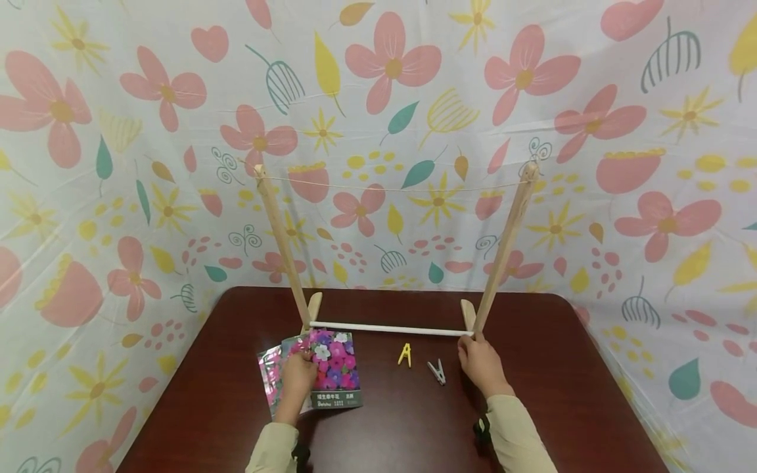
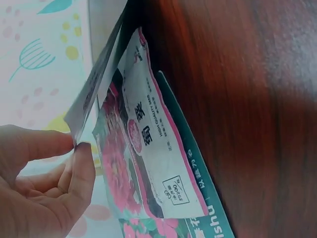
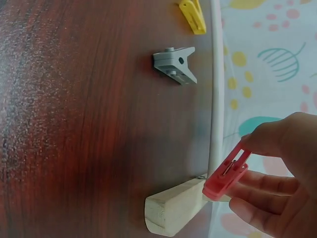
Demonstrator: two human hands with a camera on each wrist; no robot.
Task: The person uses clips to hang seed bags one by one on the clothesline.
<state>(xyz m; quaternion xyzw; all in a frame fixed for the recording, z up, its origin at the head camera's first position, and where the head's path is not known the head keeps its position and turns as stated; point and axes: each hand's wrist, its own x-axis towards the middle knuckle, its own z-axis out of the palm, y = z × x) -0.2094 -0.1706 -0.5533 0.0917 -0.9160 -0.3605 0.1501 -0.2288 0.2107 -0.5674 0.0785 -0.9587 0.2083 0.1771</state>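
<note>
Lying before the white rod (image 1: 390,328), in the head view: seed packets (image 1: 336,371). Left wrist view: left grip (image 2: 39,206) pinches one packet (image 2: 94,87) by its edge; so slight a hold could slip. Right wrist view: right grip (image 3: 303,153) pinches a red clip (image 3: 225,176) near the rod; uneven squeezing could spring it loose.

Dark reddish-brown, wood-grained bench (image 1: 390,437)
A wooden frame (image 1: 507,249) stands toward its far edge; nearer lie overlapping flower packets (image 1: 336,374) at left, then a yellow clip (image 1: 405,355) and a grey clip (image 1: 437,372).
</note>
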